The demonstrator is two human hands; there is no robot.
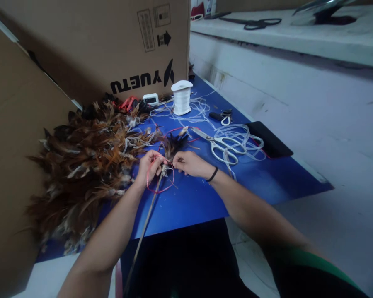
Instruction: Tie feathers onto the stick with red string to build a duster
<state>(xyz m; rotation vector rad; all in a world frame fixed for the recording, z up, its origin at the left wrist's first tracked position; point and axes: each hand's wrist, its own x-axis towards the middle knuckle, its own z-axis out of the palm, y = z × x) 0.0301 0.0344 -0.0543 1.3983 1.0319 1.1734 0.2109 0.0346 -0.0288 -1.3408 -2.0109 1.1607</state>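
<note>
Red ribbon (pixel 158 192) is pinched between both hands (pixel 151 164) (pixel 189 163).

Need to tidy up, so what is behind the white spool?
Behind the white spool, the cardboard box rises and the blue table continues. Whatever the spool itself covers cannot be seen.

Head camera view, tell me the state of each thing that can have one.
Left hand: fingers pinched
Right hand: fingers pinched
Red ribbon: loosely looped at the hands
Dark feathers: gathered in a tuft
Brown feathers: heaped
White spool: standing upright, wound
White ribbon: loose, tangled
White-handled scissors: lying down, blades seemingly together
Black slab: lying flat
Cardboard box: lettering upside down
</note>
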